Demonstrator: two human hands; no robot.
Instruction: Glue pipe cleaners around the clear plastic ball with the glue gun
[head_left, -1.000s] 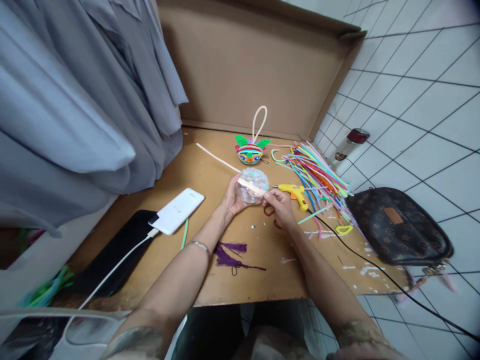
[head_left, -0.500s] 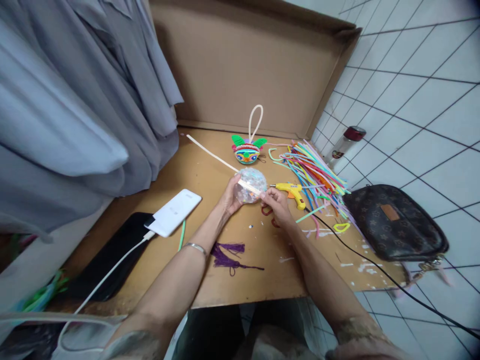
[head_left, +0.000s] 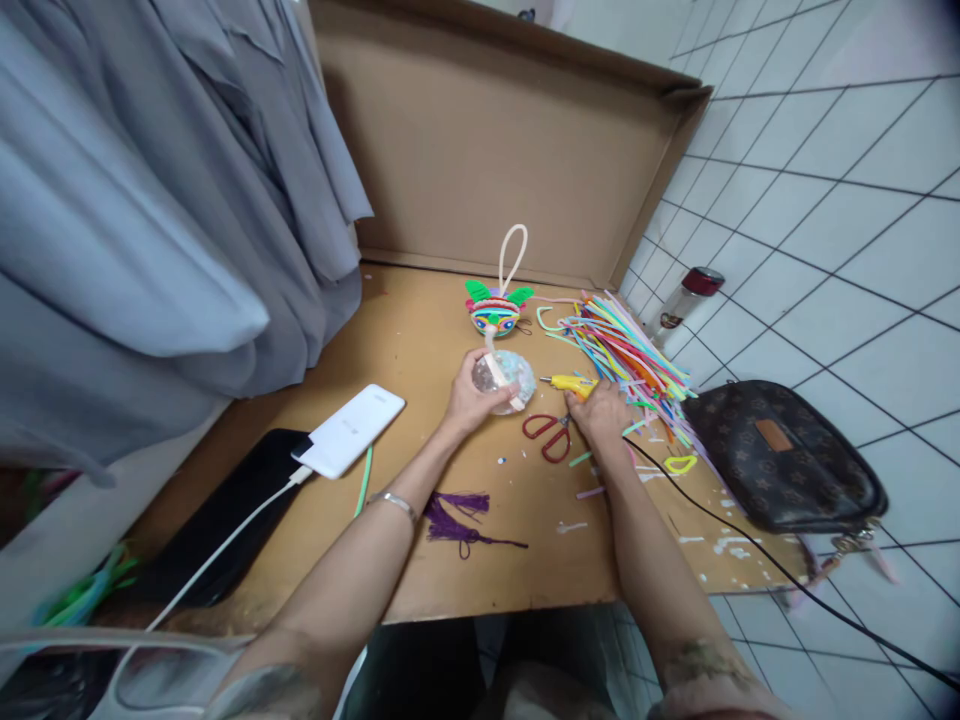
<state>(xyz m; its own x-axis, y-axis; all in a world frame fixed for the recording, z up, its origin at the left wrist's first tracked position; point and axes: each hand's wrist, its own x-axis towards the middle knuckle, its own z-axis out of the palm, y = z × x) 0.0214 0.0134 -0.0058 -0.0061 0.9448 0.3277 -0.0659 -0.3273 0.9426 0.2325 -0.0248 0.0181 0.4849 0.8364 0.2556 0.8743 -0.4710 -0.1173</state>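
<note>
My left hand (head_left: 472, 395) is closed round a clear ball (head_left: 523, 370) with pale, crinkled contents. A cream-white strip, which looks like a pipe cleaner (head_left: 495, 368), lies across the ball under my thumb. My right hand (head_left: 602, 412) is wrapped over the handle of a yellow hot glue gun (head_left: 568, 382), whose nozzle points left toward the ball. Red-handled scissors (head_left: 551, 440) lie just left of that hand, their blades partly hidden. Behind the ball sits a colourful animal-face ornament (head_left: 495, 315) with green ears and a white loop on top.
Many coloured pipe cleaners (head_left: 626, 340) are heaped at the right, beside a dark patterned bag (head_left: 795, 460) and a red-capped bottle (head_left: 686, 300). Purple tassels (head_left: 457, 520) lie in front. At left are a white power bank (head_left: 352, 430) and cable. A black cord crosses the right side.
My right hand has let go of the white strip and moved right onto the glue gun. The strip's long free end has swung up from the left. The scissors are now uncovered.
</note>
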